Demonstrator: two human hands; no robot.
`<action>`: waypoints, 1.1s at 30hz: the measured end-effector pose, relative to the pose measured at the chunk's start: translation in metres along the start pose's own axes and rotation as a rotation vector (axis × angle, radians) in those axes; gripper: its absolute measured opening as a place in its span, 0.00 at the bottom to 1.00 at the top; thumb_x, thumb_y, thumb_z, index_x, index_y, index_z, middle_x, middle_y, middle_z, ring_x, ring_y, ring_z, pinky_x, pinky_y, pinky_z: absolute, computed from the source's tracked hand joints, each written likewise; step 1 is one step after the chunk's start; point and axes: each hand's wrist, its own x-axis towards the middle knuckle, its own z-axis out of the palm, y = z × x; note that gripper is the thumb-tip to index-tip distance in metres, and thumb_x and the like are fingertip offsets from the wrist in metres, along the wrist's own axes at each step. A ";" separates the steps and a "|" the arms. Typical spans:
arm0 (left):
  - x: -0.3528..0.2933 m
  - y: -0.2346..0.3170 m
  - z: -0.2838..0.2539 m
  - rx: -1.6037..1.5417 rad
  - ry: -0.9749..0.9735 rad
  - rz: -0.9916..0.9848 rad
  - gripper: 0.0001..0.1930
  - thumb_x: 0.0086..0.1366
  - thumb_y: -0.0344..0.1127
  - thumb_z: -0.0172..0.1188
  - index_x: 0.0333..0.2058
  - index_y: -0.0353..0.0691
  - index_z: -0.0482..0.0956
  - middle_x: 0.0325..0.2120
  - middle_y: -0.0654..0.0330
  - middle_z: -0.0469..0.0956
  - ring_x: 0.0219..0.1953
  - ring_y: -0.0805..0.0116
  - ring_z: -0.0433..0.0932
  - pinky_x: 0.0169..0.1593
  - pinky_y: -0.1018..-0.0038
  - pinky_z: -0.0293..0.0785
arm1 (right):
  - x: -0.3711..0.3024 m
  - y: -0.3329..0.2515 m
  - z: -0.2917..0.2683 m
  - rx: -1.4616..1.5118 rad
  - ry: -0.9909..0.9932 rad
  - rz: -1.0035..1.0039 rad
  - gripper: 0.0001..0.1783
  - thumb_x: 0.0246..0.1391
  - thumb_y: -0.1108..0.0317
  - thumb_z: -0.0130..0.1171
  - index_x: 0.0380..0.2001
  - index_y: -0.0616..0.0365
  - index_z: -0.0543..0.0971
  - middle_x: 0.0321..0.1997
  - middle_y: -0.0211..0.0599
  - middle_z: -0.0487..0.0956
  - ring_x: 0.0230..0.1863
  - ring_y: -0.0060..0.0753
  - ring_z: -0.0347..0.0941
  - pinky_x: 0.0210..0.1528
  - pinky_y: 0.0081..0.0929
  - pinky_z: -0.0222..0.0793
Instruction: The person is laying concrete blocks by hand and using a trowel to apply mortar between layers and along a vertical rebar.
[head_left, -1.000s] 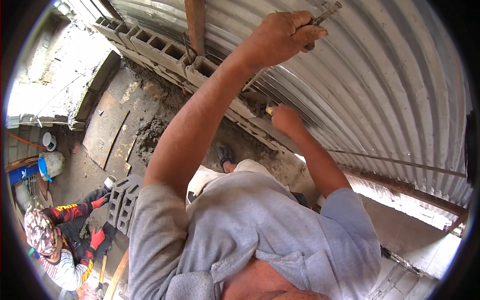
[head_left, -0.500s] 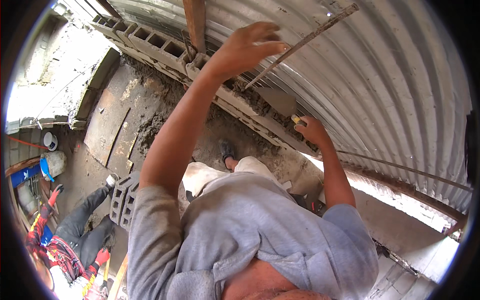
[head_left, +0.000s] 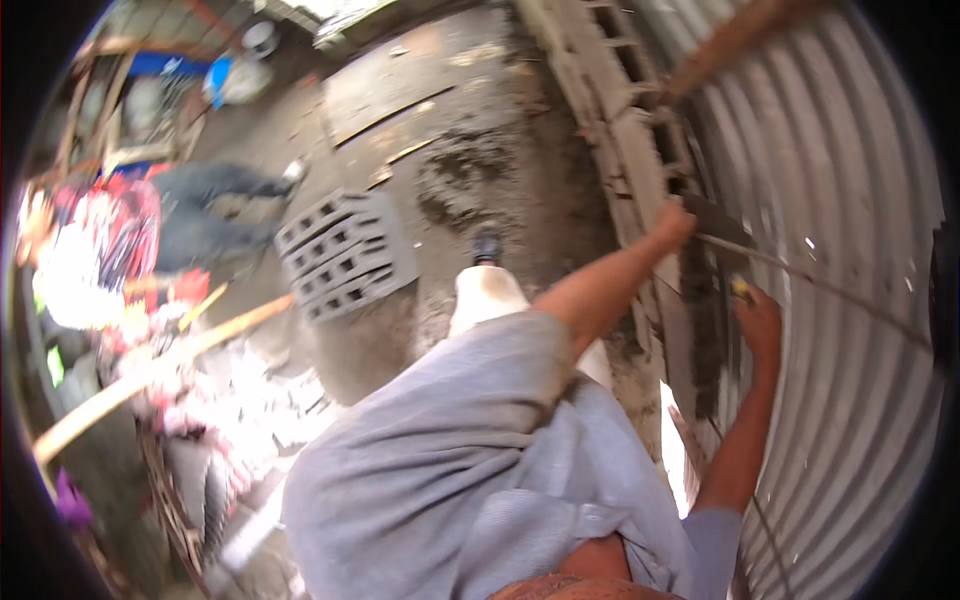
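My left hand (head_left: 676,222) is at the top of a block wall (head_left: 628,170), close to the lower end of a thin metal rod (head_left: 815,283). Its fingers look bunched, but blur hides what, if anything, they hold. On the right, my right hand (head_left: 762,318) is closed around the yellowish handle of a trowel (head_left: 722,222). The trowel's grey blade lies over the wall top, beyond the rod. Wet mortar (head_left: 706,335) runs along the wall's upper face beside my right hand.
Corrugated metal sheeting (head_left: 860,200) rises along the right, with a wooden post (head_left: 740,45) before it. Hollow blocks (head_left: 345,255) stand on the floor at left. Beyond them a co-worker (head_left: 110,235) wears red gloves. A long wooden pole (head_left: 165,375) slants across the lower left.
My view has swung, so the wall now runs down the right side. My left hand has come down from above the rod to the wall top. The trowel stays in my right hand.
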 end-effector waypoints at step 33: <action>-0.106 -0.259 -0.470 0.633 -0.069 -0.697 0.62 0.50 0.61 0.71 0.73 0.47 0.40 0.71 0.44 0.49 0.70 0.34 0.51 0.65 0.42 0.61 | -0.005 -0.105 0.160 0.154 -0.714 0.353 0.17 0.45 0.66 0.63 0.40 0.58 0.80 0.29 0.29 0.79 0.29 0.22 0.71 0.35 0.27 0.70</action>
